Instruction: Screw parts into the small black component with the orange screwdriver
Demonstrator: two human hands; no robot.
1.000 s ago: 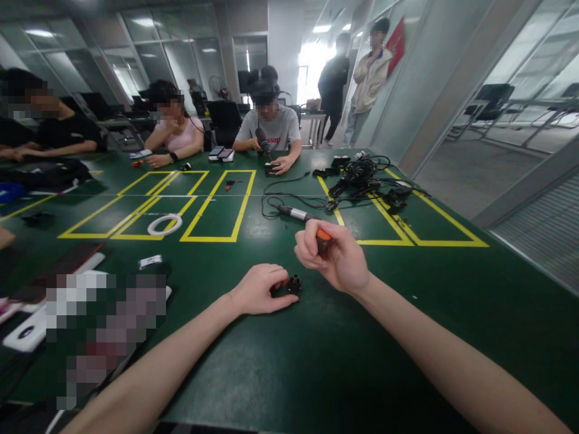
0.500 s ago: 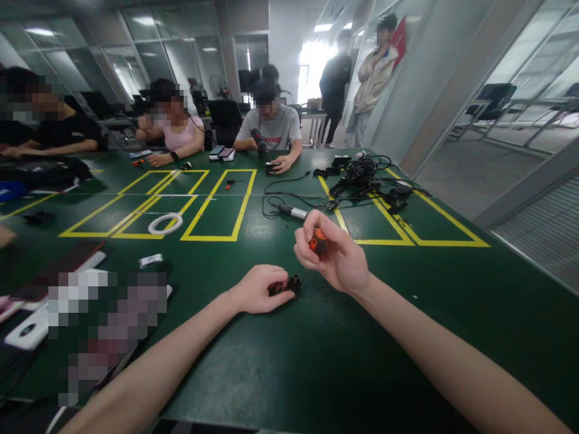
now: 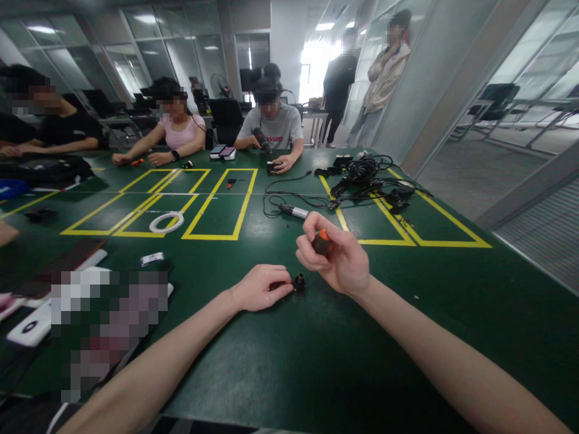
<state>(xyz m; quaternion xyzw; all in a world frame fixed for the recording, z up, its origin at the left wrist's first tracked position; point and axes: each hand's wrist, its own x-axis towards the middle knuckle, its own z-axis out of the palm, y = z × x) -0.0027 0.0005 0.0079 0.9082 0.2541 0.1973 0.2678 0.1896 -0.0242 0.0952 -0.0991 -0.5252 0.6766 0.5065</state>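
Observation:
My left hand [image 3: 266, 287] rests low over the green table [image 3: 253, 367], its fingers closed round one side of a small black part [image 3: 299, 283]. A short round metal-like stub points up from that part. To the right and a little higher, my right hand [image 3: 337, 253] is curled round an orange and black handle [image 3: 322, 242], held above the table. The rest of the handled thing is hidden by the fingers or too small to make out.
Behind my right hand lies a silver and black tool [image 3: 294, 211] with a cord. Tangled black cables [image 3: 362, 175] sit at the back right. A white ring [image 3: 166, 222] and blurred-out devices [image 3: 40, 322] are on the left. Several people are across the table.
The handle has turned in my right hand, showing more black. The black part stands slightly further right, and my left fingers cover less of it. Across the table, a person's arm has lowered.

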